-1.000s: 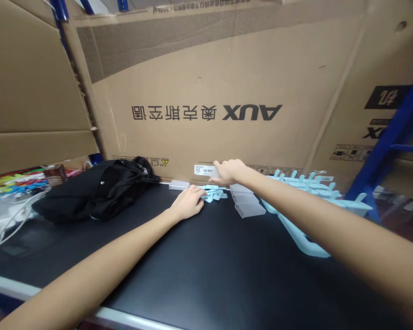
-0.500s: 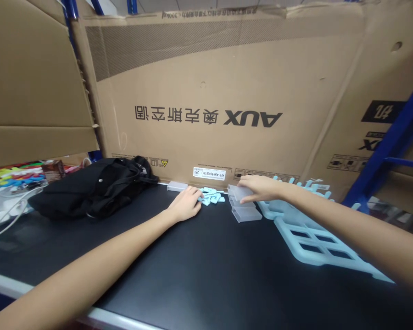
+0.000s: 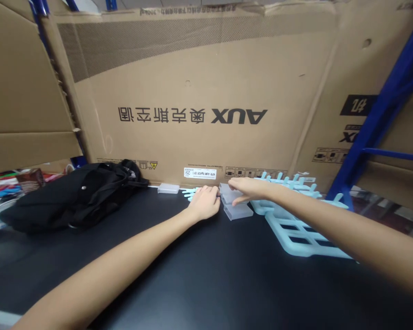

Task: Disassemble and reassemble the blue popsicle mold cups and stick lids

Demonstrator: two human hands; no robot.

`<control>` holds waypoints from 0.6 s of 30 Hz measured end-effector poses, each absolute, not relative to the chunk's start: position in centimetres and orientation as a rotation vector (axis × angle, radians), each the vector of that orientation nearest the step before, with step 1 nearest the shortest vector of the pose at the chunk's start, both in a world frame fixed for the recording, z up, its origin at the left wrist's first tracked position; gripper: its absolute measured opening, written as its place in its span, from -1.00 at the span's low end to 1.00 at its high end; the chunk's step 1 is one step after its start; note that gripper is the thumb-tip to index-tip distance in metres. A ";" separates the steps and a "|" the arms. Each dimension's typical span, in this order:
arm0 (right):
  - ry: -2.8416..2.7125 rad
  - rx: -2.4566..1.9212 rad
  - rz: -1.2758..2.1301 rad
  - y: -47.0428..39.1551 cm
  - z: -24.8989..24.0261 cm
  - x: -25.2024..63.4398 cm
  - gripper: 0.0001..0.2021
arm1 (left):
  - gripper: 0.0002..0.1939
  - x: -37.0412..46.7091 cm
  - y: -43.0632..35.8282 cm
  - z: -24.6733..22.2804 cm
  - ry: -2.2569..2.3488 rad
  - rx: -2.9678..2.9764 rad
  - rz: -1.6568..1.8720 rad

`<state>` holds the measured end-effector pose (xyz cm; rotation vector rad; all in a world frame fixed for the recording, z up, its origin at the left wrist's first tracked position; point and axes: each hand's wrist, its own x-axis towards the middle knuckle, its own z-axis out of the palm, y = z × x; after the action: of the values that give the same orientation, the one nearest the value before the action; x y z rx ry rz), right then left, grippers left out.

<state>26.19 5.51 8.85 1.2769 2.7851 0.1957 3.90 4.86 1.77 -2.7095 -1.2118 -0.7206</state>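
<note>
My right hand grips the upper of the clear plastic boxes, with thumb in front and fingers behind. Beneath it another clear plastic box rests on the black tabletop, its open end facing left. My left hand is closed, its fingertips close to the left side of the held box. Whatever may be in those fingers is hidden. Small light blue plastic pieces lie in a pile behind and left of this hand, partly covered by it.
Light blue plastic racks with pegs stand at the right, under my right forearm. One more clear box lies at the back edge. A black bag occupies the left. Cardboard walls the back, and a blue post rises at right.
My left hand has moved right, from the left side of the blue pieces to beside the clear boxes. The right hand stays on the box. The view has shifted slightly right.
</note>
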 end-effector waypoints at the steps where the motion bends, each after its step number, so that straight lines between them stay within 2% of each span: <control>1: 2.789 1.279 0.224 5.4 8.9 26.2 -0.46 | -0.82 4.5 4.9 1.6 -1.248 -2.695 -0.733; 5: 2.843 1.329 0.376 3.4 10.7 26.0 -0.56 | -0.83 5.8 5.0 1.4 -1.341 -2.637 -0.807; 7: 2.966 1.407 0.605 0.8 12.2 26.2 -0.67 | -0.81 5.9 4.9 1.5 -1.366 -2.617 -0.865; 11: 3.078 1.699 1.553 -6.7 13.4 29.3 -0.80 | -0.69 6.0 4.8 1.8 -1.313 -2.655 -0.939; 13: 2.790 2.058 2.028 -9.8 12.0 32.5 -0.78 | -0.62 6.3 4.8 1.8 -1.248 -2.724 -0.940; 14: 2.595 2.286 2.121 -10.9 10.8 34.2 -0.74 | -0.59 6.5 4.9 1.9 -1.222 -2.762 -0.934; 16: 2.309 2.660 1.958 -12.1 8.2 37.7 -0.59 | -0.56 7.2 5.0 1.9 -1.194 -2.833 -0.915; 18: 2.004 3.062 1.302 -12.1 5.7 40.4 -0.48 | -0.55 7.8 5.1 1.9 -1.210 -2.881 -0.885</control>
<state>40.39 -12.10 5.74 3.0616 2.0037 1.3023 7.84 5.13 1.88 -2.8814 -1.2104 -0.8852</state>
